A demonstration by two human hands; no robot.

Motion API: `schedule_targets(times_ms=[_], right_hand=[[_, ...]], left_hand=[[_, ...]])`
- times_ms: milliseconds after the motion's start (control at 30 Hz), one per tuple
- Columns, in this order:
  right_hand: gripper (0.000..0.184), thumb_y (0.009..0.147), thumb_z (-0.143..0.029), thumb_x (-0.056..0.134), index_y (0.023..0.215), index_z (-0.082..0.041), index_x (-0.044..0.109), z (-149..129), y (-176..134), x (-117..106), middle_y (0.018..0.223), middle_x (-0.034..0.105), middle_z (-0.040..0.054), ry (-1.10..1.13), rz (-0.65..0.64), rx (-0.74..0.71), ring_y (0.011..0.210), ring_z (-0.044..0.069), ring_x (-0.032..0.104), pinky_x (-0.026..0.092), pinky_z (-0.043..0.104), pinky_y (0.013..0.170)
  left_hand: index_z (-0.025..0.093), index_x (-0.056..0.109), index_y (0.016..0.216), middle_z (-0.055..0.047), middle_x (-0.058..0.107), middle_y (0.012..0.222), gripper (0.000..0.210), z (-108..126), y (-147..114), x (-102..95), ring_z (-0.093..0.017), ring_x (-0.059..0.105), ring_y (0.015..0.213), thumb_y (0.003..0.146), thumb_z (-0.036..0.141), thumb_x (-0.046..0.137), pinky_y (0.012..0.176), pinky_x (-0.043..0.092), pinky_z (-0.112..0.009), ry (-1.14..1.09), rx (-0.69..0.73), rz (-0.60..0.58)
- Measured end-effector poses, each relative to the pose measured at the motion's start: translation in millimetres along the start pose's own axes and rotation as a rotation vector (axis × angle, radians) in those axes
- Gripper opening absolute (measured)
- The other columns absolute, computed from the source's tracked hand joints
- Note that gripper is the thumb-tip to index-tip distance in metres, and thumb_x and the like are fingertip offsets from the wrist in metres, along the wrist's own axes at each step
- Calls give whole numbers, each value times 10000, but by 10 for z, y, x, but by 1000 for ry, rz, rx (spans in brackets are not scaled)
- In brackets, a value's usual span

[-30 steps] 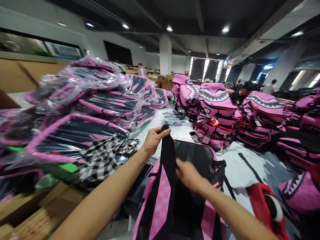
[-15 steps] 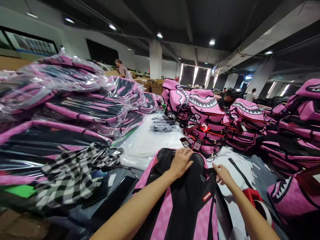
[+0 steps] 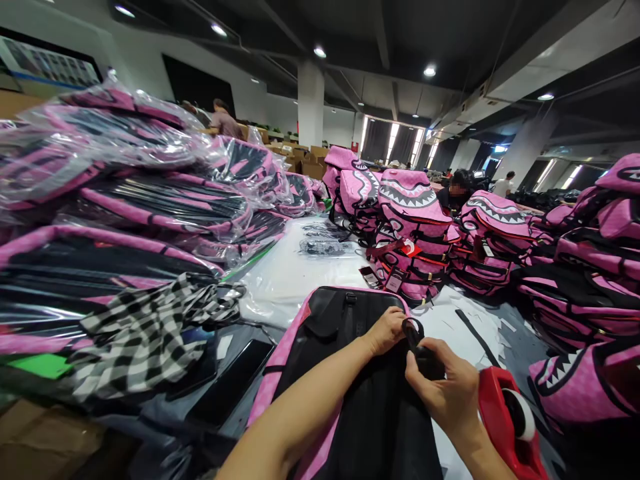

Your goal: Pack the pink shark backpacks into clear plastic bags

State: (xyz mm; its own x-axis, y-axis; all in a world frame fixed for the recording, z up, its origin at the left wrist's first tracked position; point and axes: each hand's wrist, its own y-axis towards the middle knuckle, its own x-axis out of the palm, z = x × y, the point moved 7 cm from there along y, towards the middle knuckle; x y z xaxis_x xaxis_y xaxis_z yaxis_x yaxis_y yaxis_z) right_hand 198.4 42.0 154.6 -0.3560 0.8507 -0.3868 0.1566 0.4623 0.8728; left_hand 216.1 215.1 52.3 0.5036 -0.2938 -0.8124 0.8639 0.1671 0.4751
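A black and pink backpack [image 3: 360, 387] lies in front of me with its black padded back facing up. At its upper right edge, my left hand [image 3: 387, 332] has its fingers curled closed on a black strap [image 3: 413, 328]. The strap bends into a small loop between my hands. Just to the right, my right hand [image 3: 445, 383] pinches the same strap between thumb and fingers; part of the strap is hidden in that hand. A red tape dispenser [image 3: 495, 400] with a white roll stands beside my right wrist.
Plastic-wrapped backpacks [image 3: 165, 207] are piled on the left, behind a checked cloth [image 3: 150, 333]. Stacked pink backpacks [image 3: 407, 193] with shark-mouth prints stand ahead, and more are at right. White plastic sheets [image 3: 285, 287] lie beyond the backpack. Other people are in the background.
My left hand has slid from the backpack's top middle to its right edge. My right hand has come inward, and the strap is now bent into a loop between both hands.
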Motion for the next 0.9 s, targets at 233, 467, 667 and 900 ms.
schedule_targets(times_ms=[233,467,667,900], right_hand=[[311,851,-488,636,721,-206,620,617,-31,-423,517,525,-54,63,-53,396,417,97,476,368,201,404],[389,784,-566,721,854,-193,634,698,305,-126,670,594,-17,392,-321,451,574,123,517,417,235,522],[562,732,-688,714,970,-187,620,1126,726,260,684,538,-41,421,-360,448,571,115,455,363,242,516],[343,740,-467,792,933,-203,688,1441,717,1419,844,583,20,85,-466,302,805,196,558,422,300,699]], left_hand=[[169,667,1157,-119,728,1173,278,512,-270,-538,-242,642,1146,997,358,540,1092,395,-431,35,13,169],[184,689,1154,-63,722,987,264,845,-22,-811,-206,657,930,949,306,575,866,481,-295,-353,16,65],[165,677,779,8,605,674,306,485,-426,-741,-151,558,673,857,458,636,652,445,-245,-571,-356,69],[189,674,1004,-2,661,786,374,799,-1593,-210,-144,620,709,753,460,731,713,503,-262,-1193,-939,225]])
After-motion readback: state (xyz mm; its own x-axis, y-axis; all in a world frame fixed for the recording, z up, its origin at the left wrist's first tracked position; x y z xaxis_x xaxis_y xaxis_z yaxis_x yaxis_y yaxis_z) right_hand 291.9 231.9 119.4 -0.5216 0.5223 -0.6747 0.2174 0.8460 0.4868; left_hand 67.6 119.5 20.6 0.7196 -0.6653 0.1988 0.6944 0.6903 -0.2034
